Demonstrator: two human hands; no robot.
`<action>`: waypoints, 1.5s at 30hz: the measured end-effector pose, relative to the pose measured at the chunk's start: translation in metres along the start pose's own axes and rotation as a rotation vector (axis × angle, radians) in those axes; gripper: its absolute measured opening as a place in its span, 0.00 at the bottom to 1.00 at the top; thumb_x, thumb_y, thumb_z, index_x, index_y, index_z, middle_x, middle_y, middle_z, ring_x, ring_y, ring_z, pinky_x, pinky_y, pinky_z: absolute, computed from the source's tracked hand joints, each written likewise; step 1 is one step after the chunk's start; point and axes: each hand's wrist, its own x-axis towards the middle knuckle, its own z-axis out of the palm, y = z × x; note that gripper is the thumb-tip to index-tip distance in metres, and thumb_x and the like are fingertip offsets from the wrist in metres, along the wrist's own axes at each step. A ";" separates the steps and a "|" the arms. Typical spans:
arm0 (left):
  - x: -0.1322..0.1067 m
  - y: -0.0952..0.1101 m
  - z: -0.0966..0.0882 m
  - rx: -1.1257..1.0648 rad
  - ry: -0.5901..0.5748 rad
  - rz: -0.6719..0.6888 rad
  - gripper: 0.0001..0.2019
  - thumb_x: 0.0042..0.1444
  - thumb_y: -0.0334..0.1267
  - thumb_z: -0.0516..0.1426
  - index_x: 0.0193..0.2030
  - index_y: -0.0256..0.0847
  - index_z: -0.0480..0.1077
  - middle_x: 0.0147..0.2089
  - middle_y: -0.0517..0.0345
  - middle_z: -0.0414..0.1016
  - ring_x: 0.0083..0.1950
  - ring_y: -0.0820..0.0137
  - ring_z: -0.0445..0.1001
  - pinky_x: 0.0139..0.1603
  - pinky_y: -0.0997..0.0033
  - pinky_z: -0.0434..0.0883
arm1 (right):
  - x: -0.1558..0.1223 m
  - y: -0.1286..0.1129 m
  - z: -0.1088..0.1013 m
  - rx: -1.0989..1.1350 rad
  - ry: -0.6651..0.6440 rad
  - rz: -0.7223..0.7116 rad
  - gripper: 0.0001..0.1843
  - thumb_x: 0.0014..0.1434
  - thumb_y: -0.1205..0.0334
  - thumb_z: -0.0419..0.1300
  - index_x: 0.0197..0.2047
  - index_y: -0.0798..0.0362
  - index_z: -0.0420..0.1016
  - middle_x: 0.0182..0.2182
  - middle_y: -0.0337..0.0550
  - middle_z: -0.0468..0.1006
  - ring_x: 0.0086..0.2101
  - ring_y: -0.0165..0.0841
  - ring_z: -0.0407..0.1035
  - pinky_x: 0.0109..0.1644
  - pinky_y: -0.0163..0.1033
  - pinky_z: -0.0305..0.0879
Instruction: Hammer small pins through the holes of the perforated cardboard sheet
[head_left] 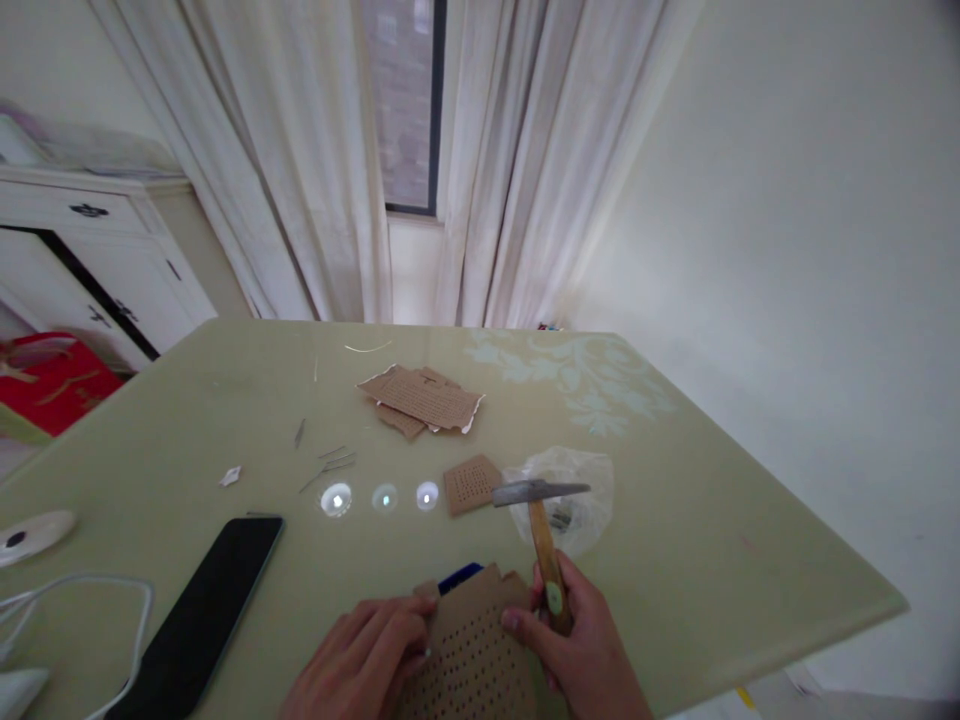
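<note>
My right hand (581, 645) is closed round the wooden handle of a hammer (541, 520), whose metal head is raised over the table. My left hand (364, 660) rests with curled fingers on the left edge of a cardboard piece (476, 650) punched with rows of holes, at the table's near edge. Something small may be pinched at its fingertips, but I cannot make it out. A blue object (459, 577) peeks out behind the cardboard.
A small perforated cardboard square (471, 484) and a clear plastic bag (570, 490) lie beyond the hammer. Torn cardboard pieces (424, 398) sit mid-table, loose nails (330, 464) to their left. A black phone (199, 610) and white cable (82, 590) lie near left.
</note>
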 end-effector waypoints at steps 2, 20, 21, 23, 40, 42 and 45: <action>0.010 -0.001 0.002 -0.023 0.016 -0.034 0.08 0.73 0.36 0.57 0.51 0.54 0.75 0.58 0.62 0.86 0.56 0.65 0.85 0.56 0.67 0.83 | 0.004 -0.007 0.000 -0.067 0.030 -0.024 0.25 0.51 0.45 0.76 0.35 0.47 0.67 0.26 0.29 0.68 0.20 0.26 0.59 0.17 0.29 0.58; 0.080 -0.003 -0.015 -0.140 -0.048 -0.157 0.13 0.71 0.33 0.51 0.49 0.48 0.77 0.53 0.57 0.86 0.53 0.60 0.83 0.57 0.57 0.78 | 0.038 -0.022 -0.003 -0.184 0.204 -0.210 0.17 0.53 0.48 0.72 0.34 0.50 0.73 0.28 0.36 0.74 0.29 0.35 0.70 0.32 0.38 0.69; 0.081 -0.003 -0.015 -0.145 -0.047 -0.176 0.13 0.72 0.33 0.51 0.51 0.48 0.77 0.53 0.57 0.86 0.53 0.60 0.83 0.57 0.56 0.78 | 0.039 -0.022 -0.003 -0.187 0.202 -0.215 0.17 0.53 0.48 0.72 0.35 0.50 0.73 0.28 0.36 0.75 0.29 0.36 0.71 0.33 0.38 0.70; 0.084 -0.002 -0.016 -0.158 -0.037 -0.212 0.14 0.72 0.33 0.51 0.52 0.49 0.77 0.53 0.57 0.86 0.54 0.60 0.83 0.58 0.56 0.77 | 0.041 -0.023 -0.004 -0.195 0.202 -0.218 0.17 0.54 0.47 0.72 0.35 0.50 0.73 0.28 0.37 0.76 0.29 0.36 0.71 0.33 0.39 0.70; 0.093 0.002 -0.019 -0.167 0.001 -0.274 0.08 0.72 0.35 0.53 0.47 0.48 0.75 0.44 0.58 0.82 0.45 0.62 0.79 0.48 0.64 0.72 | 0.048 -0.020 -0.001 -0.290 0.231 -0.210 0.18 0.54 0.45 0.70 0.35 0.49 0.74 0.30 0.39 0.77 0.30 0.39 0.72 0.34 0.41 0.69; 0.096 0.003 -0.020 -0.176 -0.033 -0.309 0.07 0.71 0.37 0.54 0.45 0.47 0.74 0.42 0.59 0.83 0.42 0.63 0.80 0.45 0.65 0.72 | 0.048 -0.019 0.000 -0.294 0.225 -0.211 0.18 0.54 0.44 0.70 0.35 0.49 0.73 0.30 0.39 0.77 0.30 0.39 0.72 0.35 0.41 0.70; 0.098 0.002 -0.017 -0.210 -0.027 -0.355 0.07 0.72 0.40 0.54 0.43 0.46 0.73 0.38 0.60 0.84 0.39 0.64 0.81 0.42 0.67 0.72 | 0.047 -0.016 0.000 -0.298 0.215 -0.211 0.18 0.56 0.44 0.69 0.36 0.49 0.73 0.30 0.39 0.77 0.30 0.38 0.72 0.35 0.41 0.71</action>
